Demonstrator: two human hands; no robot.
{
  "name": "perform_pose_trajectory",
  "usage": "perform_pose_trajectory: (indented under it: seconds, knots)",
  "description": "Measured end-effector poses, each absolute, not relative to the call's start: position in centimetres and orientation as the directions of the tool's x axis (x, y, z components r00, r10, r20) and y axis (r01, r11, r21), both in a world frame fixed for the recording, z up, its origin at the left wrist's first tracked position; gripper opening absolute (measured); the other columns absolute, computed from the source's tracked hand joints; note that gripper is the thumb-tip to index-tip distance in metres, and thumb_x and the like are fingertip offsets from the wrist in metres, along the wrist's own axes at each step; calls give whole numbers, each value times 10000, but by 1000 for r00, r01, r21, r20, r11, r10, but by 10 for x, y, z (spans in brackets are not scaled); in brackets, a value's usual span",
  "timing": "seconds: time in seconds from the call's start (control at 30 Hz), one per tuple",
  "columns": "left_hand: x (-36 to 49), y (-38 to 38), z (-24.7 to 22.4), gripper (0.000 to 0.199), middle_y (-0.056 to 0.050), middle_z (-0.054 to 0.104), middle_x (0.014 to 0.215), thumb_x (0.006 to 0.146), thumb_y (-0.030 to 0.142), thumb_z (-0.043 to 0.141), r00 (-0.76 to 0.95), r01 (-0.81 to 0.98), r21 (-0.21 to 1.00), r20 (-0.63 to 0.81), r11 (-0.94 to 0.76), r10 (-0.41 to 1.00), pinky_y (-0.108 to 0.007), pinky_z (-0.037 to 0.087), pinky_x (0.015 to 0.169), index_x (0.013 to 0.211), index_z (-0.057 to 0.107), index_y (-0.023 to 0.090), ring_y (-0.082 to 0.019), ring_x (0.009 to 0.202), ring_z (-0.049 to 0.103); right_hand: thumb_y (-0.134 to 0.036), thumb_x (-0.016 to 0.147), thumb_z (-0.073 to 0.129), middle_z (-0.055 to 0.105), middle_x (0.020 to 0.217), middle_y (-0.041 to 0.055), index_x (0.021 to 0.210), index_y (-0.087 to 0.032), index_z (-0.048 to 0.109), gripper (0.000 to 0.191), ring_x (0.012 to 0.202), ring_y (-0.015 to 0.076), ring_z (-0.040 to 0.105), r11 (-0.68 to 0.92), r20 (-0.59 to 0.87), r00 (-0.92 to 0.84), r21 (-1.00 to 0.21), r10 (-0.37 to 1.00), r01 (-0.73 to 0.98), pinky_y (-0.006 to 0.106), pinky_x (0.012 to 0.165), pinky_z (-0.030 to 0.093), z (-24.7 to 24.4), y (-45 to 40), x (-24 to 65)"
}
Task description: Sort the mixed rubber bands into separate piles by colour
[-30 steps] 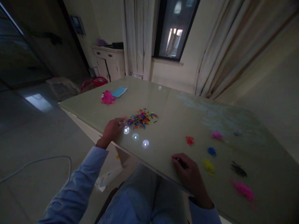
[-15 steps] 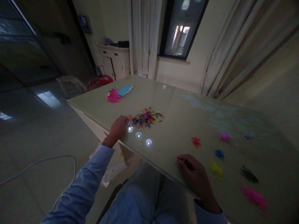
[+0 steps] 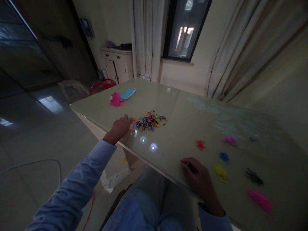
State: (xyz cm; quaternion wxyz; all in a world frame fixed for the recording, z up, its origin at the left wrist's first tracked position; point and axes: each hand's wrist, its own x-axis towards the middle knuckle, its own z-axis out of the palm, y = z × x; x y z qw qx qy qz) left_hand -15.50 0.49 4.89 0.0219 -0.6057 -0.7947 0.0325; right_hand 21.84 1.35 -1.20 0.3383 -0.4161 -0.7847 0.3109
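Observation:
My left hand is at the left edge of a heap of small mixed-colour rubber bands on the table. Its fingers are bent together, the tips beside a few orange bands; what they pinch, if anything, is too small to see. Near the table's front edge rests my right hand, curled with thumb and forefinger pressed together, its contents hidden. Around it lie single-colour piles: red bands, blue bands, yellow bands, black bands and pink bands.
A purple-pink pile and a small clear crumpled piece lie farther right on the glossy table. Toward the far left are a blue face mask and a crumpled pink piece. The table's front edge runs above my lap.
My left hand has shifted slightly left and up along the heap's edge, its forearm swinging left. The right hand keeps its curled pose. The view has moved a little.

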Motion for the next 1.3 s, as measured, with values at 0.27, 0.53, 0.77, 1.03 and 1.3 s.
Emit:
perform_pose_trajectory:
  seconds: [0.27, 0.53, 0.77, 1.03, 1.3]
  knots:
    - [-165, 14, 61, 328, -197, 540, 1167, 903, 114, 349, -210, 962, -173, 30, 212, 977, -410, 497, 758, 1055, 635, 169, -307, 975, 620, -365, 870, 557, 693, 766, 57, 837, -200, 694, 216, 640, 173, 618, 474, 294, -418, -765, 860, 437, 267, 587, 489, -10, 12, 216]
    - [-179, 35, 50, 250, -149, 579, 1022, 820, 121, 459, -152, 988, 5, -150, 154, 977, -319, 468, 724, 1008, 622, 149, -218, 816, 622, -368, 873, 554, 685, 738, 45, 845, -205, 692, 215, 605, 166, 603, 473, 286, -425, -761, 859, 444, 263, 567, 482, -11, 13, 217]
    - [-157, 37, 46, 175, -21, 530, 659, 830, 224, 434, -205, 824, 540, 7, 169, 979, -270, 419, 605, 672, 500, 187, -162, 645, 526, -348, 883, 561, 687, 783, 46, 861, -201, 694, 200, 644, 162, 614, 471, 287, -427, -772, 858, 428, 255, 591, 482, -14, 12, 218]
    - [-68, -5, 72, 364, 51, 441, 578, 806, 519, 599, -16, 69, 995, -77, 78, 997, -200, 326, 476, 742, 467, 186, -72, 499, 408, -306, 869, 564, 686, 771, 41, 844, -198, 689, 167, 631, 150, 594, 495, 316, -424, -757, 849, 427, 247, 589, 469, -11, 10, 215]
    - [33, -6, 86, 409, 66, 429, 566, 767, 558, 668, 166, -168, 982, -58, 87, 984, -191, 292, 457, 794, 512, 181, -56, 474, 376, -240, 859, 565, 679, 794, 28, 855, -198, 681, 124, 649, 133, 574, 479, 307, -423, -782, 853, 398, 240, 630, 456, -11, 7, 212]
